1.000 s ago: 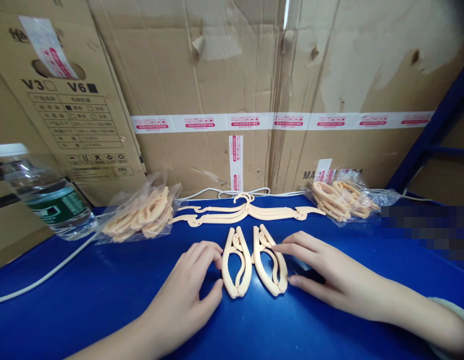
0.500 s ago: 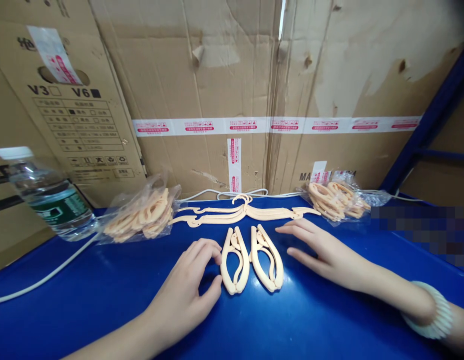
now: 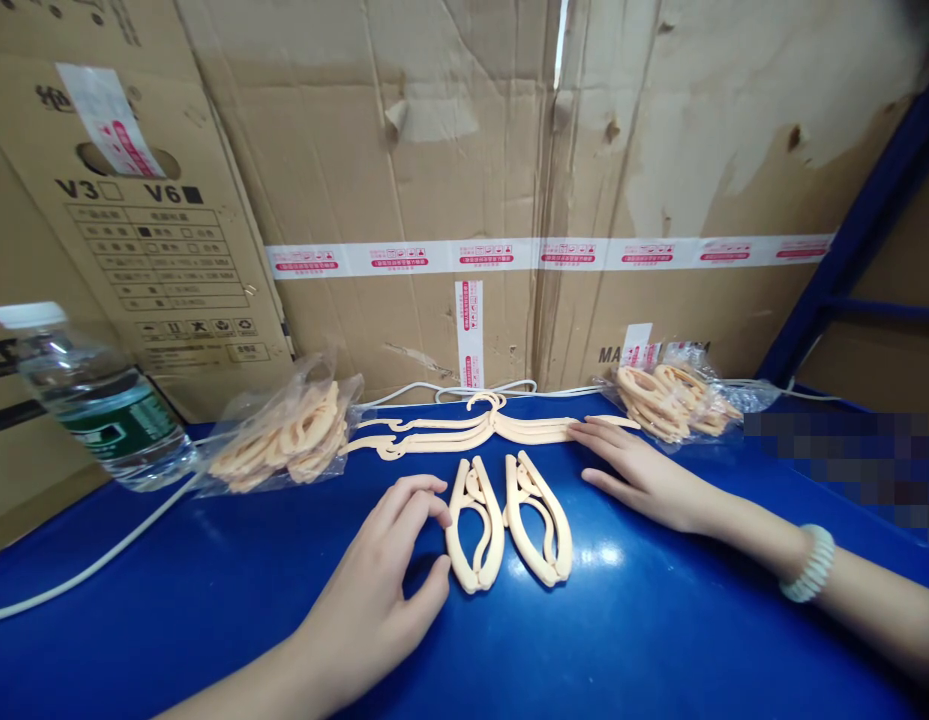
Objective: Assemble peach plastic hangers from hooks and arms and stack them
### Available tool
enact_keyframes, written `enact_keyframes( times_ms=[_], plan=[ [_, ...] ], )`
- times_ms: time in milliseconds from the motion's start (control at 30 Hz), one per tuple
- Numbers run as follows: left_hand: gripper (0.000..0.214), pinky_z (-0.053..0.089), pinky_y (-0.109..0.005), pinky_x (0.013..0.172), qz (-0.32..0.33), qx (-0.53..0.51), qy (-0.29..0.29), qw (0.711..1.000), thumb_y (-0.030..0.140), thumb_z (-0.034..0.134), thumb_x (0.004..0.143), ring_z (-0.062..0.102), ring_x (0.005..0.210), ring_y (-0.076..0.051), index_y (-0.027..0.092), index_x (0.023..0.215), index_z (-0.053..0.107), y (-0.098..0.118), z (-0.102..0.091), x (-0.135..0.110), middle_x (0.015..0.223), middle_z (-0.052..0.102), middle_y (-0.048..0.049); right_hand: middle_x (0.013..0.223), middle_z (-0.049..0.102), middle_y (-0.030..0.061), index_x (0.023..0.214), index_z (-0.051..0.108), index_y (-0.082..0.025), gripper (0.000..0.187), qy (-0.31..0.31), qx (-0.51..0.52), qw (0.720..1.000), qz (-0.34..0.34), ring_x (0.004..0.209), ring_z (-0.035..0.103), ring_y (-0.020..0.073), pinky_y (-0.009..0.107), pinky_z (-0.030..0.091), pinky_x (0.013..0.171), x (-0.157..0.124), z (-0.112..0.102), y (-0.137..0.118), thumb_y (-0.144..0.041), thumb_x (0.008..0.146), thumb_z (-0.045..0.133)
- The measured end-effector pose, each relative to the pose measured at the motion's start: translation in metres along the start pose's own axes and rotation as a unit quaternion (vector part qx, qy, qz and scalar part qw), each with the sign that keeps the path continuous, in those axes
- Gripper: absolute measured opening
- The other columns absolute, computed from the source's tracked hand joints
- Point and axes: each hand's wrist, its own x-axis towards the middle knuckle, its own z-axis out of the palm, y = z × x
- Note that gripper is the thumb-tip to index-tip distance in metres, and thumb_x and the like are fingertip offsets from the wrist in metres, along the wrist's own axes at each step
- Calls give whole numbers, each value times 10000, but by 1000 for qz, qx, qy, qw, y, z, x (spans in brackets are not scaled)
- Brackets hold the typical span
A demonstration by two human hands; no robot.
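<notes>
Two cream folding clothes hangers lie folded side by side on the blue table: a left folded hanger (image 3: 495, 545) and a right folded hanger (image 3: 562, 540). Beside the left one rests my left hand (image 3: 393, 560), thumb and fingers apart, fingertips at or very near its edge. Behind them lie unfolded hangers (image 3: 449, 438), stacked close together with hooks toward the back. My right hand (image 3: 640, 470) is open and stretched out, its fingertips over the right arm of the unfolded hangers; whether they touch is unclear.
A clear bag of folded hangers (image 3: 284, 435) lies at the back left, another bag of hangers (image 3: 670, 400) at the back right. A water bottle (image 3: 111, 410) stands at the left by a white cable (image 3: 81, 575). Cardboard (image 3: 404, 330) walls the back; a blue frame (image 3: 846, 230) rises at right.
My right hand has moved away from the folded hangers, back toward the unfolded hangers. My left hand stays almost in place beside the left folded hanger.
</notes>
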Motion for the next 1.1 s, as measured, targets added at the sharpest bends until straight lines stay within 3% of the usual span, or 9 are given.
enact_keyframes(
  times_ms=[233, 533, 700, 867, 1100],
  plan=[
    [152, 428, -433, 991, 10, 3, 7, 1000, 152, 468, 848, 477, 1223, -265, 254, 955, 501, -3, 2, -1, 1232, 503, -73, 1239, 581, 163, 1247, 576, -185, 338, 74, -6, 997, -34, 1176, 538, 295, 508, 431, 1024, 0, 6, 5, -313, 948, 483],
    [155, 421, -435, 988, 10, -3, 4, 1000, 157, 465, 852, 471, 1223, -270, 257, 964, 504, -2, 2, -1, 1239, 497, -75, 946, 606, 94, 914, 597, -190, 77, 96, 34, 994, -23, 891, 579, 238, 408, 491, 818, 3, 0, 2, -215, 906, 524],
    [157, 423, -427, 982, 8, -7, 4, 1000, 158, 466, 854, 480, 1214, -264, 260, 967, 504, -3, 1, -1, 1242, 498, -72, 867, 617, 75, 822, 581, -198, 102, 83, 43, 995, -22, 848, 567, 235, 381, 479, 765, 3, -1, 2, -246, 904, 545],
    [167, 430, -411, 978, 13, -14, 23, 1000, 151, 462, 851, 491, 1204, -254, 264, 964, 509, -3, 1, -2, 1230, 510, -63, 852, 648, 82, 857, 625, -195, 119, 71, 19, 997, -34, 858, 571, 245, 400, 470, 784, 2, -1, 2, -248, 917, 537],
    [152, 442, -387, 974, 14, -15, 44, 999, 159, 470, 857, 509, 1192, -237, 270, 956, 503, -3, 0, -3, 1237, 523, -52, 836, 639, 78, 819, 606, -196, 112, 110, 17, 993, -25, 790, 607, 221, 351, 495, 720, 1, -4, -2, -210, 893, 524]
  ],
)
